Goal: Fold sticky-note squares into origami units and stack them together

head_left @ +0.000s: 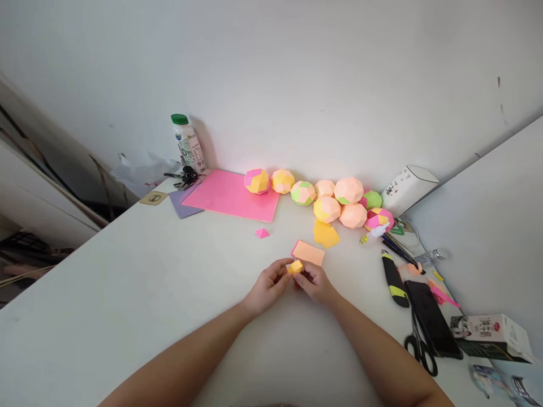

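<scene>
Between both hands is a small folded piece of orange-yellow paper, held just above the table. My left hand pinches its left side between thumb and fingers. On the right side, my right hand grips it the same way. Just beyond the fingers lies a peach and pink pad of paper slips. Farther back are loose yellow-orange paper slips. A small pink folded paper piece rests to the left of them.
Several faceted paper balls line the wall, one on a pink sheet. At left stand a bottle and keys. Along the right lie a utility knife, scissors, a phone and a carton.
</scene>
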A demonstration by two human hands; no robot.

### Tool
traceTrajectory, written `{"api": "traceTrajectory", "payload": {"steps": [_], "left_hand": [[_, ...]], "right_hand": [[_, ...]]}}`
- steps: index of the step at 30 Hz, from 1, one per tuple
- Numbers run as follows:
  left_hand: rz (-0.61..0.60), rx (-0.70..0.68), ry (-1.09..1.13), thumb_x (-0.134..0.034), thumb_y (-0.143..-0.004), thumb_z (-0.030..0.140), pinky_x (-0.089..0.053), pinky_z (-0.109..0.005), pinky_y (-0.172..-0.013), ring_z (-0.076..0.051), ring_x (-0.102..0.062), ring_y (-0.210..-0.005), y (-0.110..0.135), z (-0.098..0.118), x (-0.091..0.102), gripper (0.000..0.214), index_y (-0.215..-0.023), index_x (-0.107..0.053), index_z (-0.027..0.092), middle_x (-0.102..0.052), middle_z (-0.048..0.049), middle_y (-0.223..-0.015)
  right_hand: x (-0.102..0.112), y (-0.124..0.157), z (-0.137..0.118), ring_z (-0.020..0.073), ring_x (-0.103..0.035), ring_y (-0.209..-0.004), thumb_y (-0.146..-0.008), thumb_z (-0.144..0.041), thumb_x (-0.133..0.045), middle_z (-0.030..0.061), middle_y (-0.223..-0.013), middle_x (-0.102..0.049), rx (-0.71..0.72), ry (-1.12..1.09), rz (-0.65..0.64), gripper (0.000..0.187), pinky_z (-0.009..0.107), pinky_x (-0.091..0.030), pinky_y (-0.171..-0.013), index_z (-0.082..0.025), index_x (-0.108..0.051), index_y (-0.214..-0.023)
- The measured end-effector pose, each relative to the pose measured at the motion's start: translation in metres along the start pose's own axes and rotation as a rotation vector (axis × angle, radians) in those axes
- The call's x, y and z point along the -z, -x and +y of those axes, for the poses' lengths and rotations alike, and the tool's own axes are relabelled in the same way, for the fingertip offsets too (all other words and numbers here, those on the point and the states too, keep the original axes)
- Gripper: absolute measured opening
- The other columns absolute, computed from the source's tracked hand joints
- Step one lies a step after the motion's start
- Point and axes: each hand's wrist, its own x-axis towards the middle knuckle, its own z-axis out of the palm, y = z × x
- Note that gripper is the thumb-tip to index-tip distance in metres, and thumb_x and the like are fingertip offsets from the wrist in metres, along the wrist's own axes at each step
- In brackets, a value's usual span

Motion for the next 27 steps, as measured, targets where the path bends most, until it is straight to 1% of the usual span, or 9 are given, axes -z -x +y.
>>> {"api": "traceTrajectory", "payload": {"steps": [5, 10, 12, 14, 17, 20, 22, 25, 27], "left_hand": [[-0.031, 0.067, 0.12, -0.047, -0.083, 0.039, -0.03, -0.021, -0.046, -0.006, -0.034, -0.046, 0.0, 0.004, 0.003, 0.044, -0.122, -0.044, 0.02, -0.037, 0.0073, -0.06], [-0.035, 0.047, 0.144, -0.054, -0.081, 0.035, -0.036, -0.021, -0.049, -0.007, -0.04, -0.051, 0.0, 0.003, 0.003, 0.045, -0.123, -0.043, 0.021, -0.041, 0.0063, -0.064], [-0.05, 0.053, 0.162, -0.058, -0.079, 0.034, -0.041, -0.022, -0.053, -0.009, -0.049, -0.06, -0.001, 0.003, 0.001, 0.042, -0.117, -0.047, 0.02, -0.049, 0.0028, -0.073], [-0.052, 0.074, 0.154, -0.058, -0.078, 0.036, -0.044, -0.023, -0.056, -0.012, -0.054, -0.067, -0.002, 0.004, 0.0, 0.029, -0.101, -0.054, 0.018, -0.056, -0.0011, -0.079], [0.007, 0.103, 0.14, -0.056, -0.079, 0.039, -0.047, -0.025, -0.058, -0.012, -0.057, -0.063, -0.004, 0.005, 0.0, 0.023, -0.079, -0.055, 0.016, -0.06, -0.0016, -0.072], [0.059, 0.135, 0.189, -0.058, -0.078, 0.04, -0.048, -0.026, -0.057, -0.012, -0.057, -0.057, -0.005, 0.004, 0.001, 0.024, -0.076, -0.053, 0.016, -0.062, -0.0001, -0.063], [0.072, 0.16, 0.225, -0.059, -0.076, 0.039, -0.047, -0.025, -0.053, -0.012, -0.056, -0.052, -0.006, 0.003, 0.002, 0.024, -0.073, -0.051, 0.017, -0.062, 0.0006, -0.057], [0.078, 0.169, 0.266, -0.062, -0.074, 0.038, -0.044, -0.023, -0.047, -0.011, -0.053, -0.046, -0.007, 0.002, 0.003, 0.025, -0.069, -0.048, 0.018, -0.058, 0.0028, -0.049], [0.076, 0.163, 0.272, -0.063, -0.073, 0.037, -0.042, -0.022, -0.045, -0.01, -0.05, -0.043, -0.007, 0.002, 0.003, 0.025, -0.069, -0.048, 0.018, -0.055, 0.0044, -0.047]], "right_hand": [[0.001, 0.0, 0.003, 0.0116, -0.053, -0.059, -0.082, -0.036, -0.056, -0.0005, -0.068, -0.054, -0.015, -0.123, -0.009, 0.021, 0.025, -0.044, -0.055, -0.017, -0.054, -0.09], [0.002, -0.002, 0.001, 0.0109, -0.052, -0.053, -0.081, -0.036, -0.058, -0.0018, -0.062, -0.053, -0.053, -0.134, 0.055, 0.019, 0.024, -0.044, -0.052, -0.017, -0.055, -0.078], [0.002, -0.002, 0.0, 0.0109, -0.051, -0.052, -0.08, -0.035, -0.058, -0.0015, -0.061, -0.054, -0.051, -0.132, 0.082, 0.019, 0.024, -0.044, -0.052, -0.017, -0.056, -0.077], [0.002, -0.003, -0.001, 0.011, -0.051, -0.052, -0.08, -0.035, -0.058, -0.001, -0.062, -0.055, -0.04, -0.126, 0.084, 0.019, 0.025, -0.044, -0.051, -0.017, -0.057, -0.076], [0.001, -0.002, -0.002, 0.0113, -0.05, -0.053, -0.082, -0.035, -0.055, -0.0006, -0.06, -0.054, -0.031, -0.086, 0.049, 0.021, 0.025, -0.043, -0.051, -0.016, -0.057, -0.074], [0.0, 0.0, 0.0, 0.0111, -0.05, -0.053, -0.082, -0.033, -0.055, -0.001, -0.061, -0.053, -0.023, -0.059, 0.044, 0.018, 0.024, -0.042, -0.051, -0.017, -0.054, -0.075], [-0.002, 0.001, 0.003, 0.0103, -0.051, -0.054, -0.08, -0.03, -0.058, -0.0018, -0.066, -0.053, 0.006, -0.087, 0.073, 0.014, 0.024, -0.043, -0.051, -0.019, -0.05, -0.082], [-0.004, 0.001, 0.008, 0.009, -0.051, -0.056, -0.076, -0.023, -0.06, -0.0012, -0.077, -0.055, 0.087, -0.093, 0.116, 0.023, 0.023, -0.044, -0.051, -0.022, -0.045, -0.093], [-0.005, 0.0, 0.01, 0.0086, -0.05, -0.056, -0.075, -0.02, -0.059, 0.0, -0.08, -0.055, 0.158, -0.034, 0.121, 0.023, 0.022, -0.044, -0.05, -0.022, -0.047, -0.094]]}}
